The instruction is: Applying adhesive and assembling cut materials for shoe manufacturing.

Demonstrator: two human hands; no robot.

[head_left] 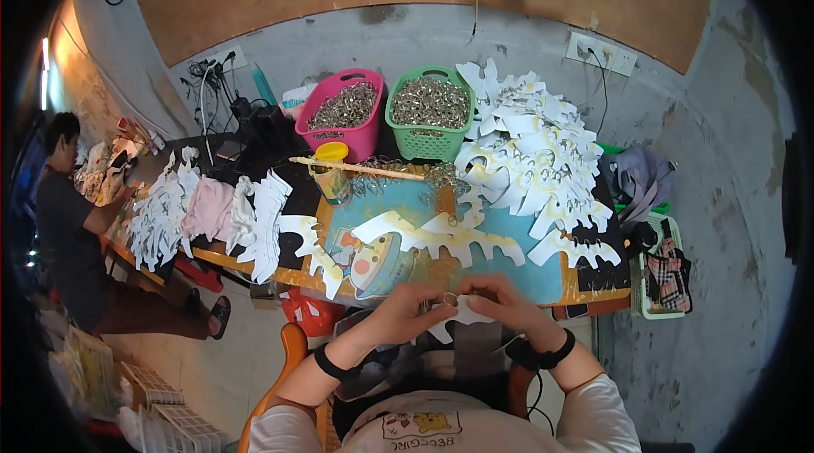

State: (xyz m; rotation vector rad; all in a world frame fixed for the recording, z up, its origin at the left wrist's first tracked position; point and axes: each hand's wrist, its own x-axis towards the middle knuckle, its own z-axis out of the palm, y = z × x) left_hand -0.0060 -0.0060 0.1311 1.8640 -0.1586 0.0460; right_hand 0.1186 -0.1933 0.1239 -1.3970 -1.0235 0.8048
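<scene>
A small white cut piece is held between the two hands, over the person's lap, just short of the table edge. The right hand has a narrow grip, thumb and fingers closed on the piece's right side. The left hand is likewise narrow, its thumb and fingertips drawn together on a metal ring that shows at the piece's left edge; whether they also pinch the piece itself I cannot tell. More of the white shape hangs below the grip, partly hidden by the hands.

Straight beyond the grip, scalloped white strips with yellowish patches lie on a blue mat. Ahead and left of the hands is a cartoon-printed picture; farther that way stands a yellow-topped container, with a pale stick beside it. Farther ahead, a pink basket and a green basket are filled with small metal pieces. Ahead and right of the grip rises a heap of white cut pieces. Well to its left, past a pink cloth and more white strips, another person stands at the table.
</scene>
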